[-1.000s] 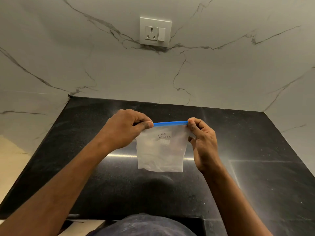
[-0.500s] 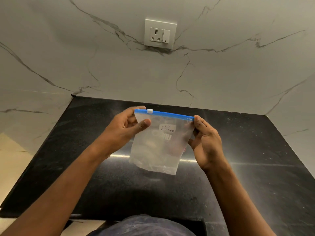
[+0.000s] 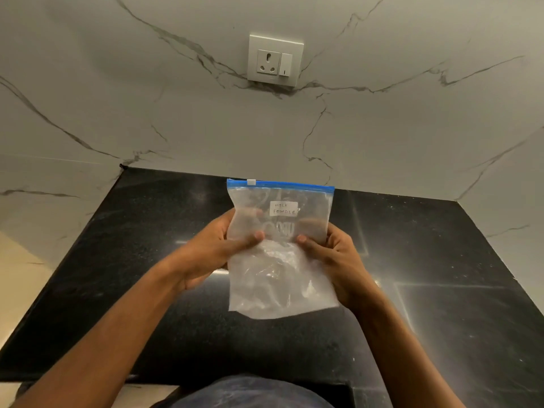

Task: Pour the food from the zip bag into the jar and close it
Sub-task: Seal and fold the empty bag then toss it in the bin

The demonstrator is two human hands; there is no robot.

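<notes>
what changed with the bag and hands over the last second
Both hands let go of the blue zip strip and slid down: the left hand and right hand now hold the bag by its middle, thumbs in front. The bag turned upright, label facing the camera. It remains above the counter.

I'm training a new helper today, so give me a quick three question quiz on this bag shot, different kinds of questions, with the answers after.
1. True or false: the zip bag is lying flat on the black counter.
2. Which holds the bag? A: the left hand only. B: the right hand only. C: both hands.
3. Fill in: the handwritten label seems to read "milk ____".

Key
1. False: it is held up above the counter.
2. C: one hand on each side, thumbs on the front.
3. Powder.
</notes>
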